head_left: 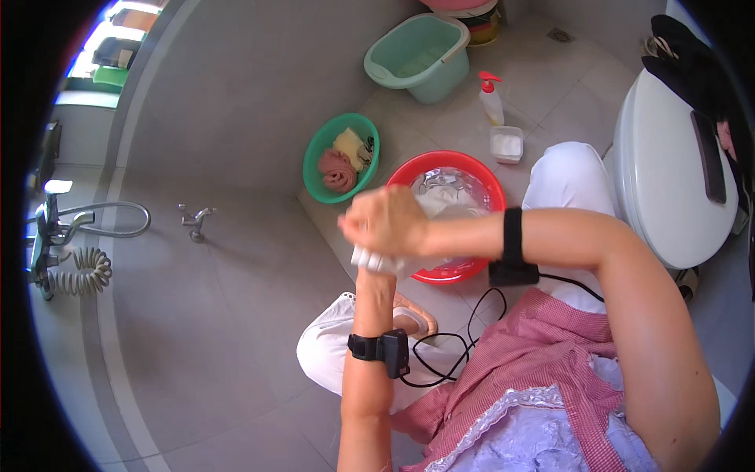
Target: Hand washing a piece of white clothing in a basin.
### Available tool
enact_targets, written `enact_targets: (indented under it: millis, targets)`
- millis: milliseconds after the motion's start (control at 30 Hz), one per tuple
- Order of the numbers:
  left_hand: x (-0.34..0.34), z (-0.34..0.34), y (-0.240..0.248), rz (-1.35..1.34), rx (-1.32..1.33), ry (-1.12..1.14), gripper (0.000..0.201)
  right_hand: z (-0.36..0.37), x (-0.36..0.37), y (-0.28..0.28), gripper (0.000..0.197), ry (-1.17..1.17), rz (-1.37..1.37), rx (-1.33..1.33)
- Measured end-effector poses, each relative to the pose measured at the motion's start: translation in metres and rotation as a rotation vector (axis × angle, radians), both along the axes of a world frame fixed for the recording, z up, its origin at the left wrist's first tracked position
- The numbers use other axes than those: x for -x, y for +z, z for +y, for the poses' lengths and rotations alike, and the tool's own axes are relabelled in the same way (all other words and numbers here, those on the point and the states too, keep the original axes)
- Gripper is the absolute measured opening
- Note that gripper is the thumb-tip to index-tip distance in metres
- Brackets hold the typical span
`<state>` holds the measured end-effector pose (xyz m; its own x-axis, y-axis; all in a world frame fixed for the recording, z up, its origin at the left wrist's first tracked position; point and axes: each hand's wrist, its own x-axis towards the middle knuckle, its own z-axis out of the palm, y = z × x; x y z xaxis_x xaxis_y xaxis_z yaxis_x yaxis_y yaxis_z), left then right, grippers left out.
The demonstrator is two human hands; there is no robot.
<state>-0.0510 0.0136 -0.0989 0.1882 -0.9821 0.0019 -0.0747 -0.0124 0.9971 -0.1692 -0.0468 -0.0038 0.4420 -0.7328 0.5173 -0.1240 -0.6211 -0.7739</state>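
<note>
My right hand [385,220] is closed round a white cloth [381,261], crossing over the left just above the near-left rim of a red basin [494,182]. Beneath it, my left hand is mostly hidden by the right hand and the cloth; its wrist [376,285] shows with cloth lying against it, but its fingers cannot be made out. Part of the cloth trails toward the basin. Inside the basin, more white fabric [444,193] sits in water. Both hands are slightly blurred.
A green basin [313,154] holds pink and yellow cloths. Behind stand a pale green tub [440,85], a pump bottle [491,104] and a small box of white powder [506,145]. A toilet [664,173] is at right, a wall tap [195,223] at left. Black cable [431,385] hangs below my wrists.
</note>
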Motion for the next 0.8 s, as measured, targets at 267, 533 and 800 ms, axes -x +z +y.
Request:
enact_targets:
  millis: [267, 533, 800]
  targets:
    - [0.03, -0.009, 0.034, 0.88, -0.106, -0.015, 0.038, -0.039, 0.02, -0.018, 0.032, -0.183, 0.026, -0.17]
    - [0.023, -0.013, 0.109, 0.867, 0.031, 0.377, 0.044, -0.086, 0.015, 0.02, 0.036, -0.155, -0.143, -0.547]
    - [0.017, -0.005, 0.087, 0.775, -0.157, 0.392, 0.038, -0.12, 0.03, 0.028, 0.038, -0.084, -0.654, -1.042]
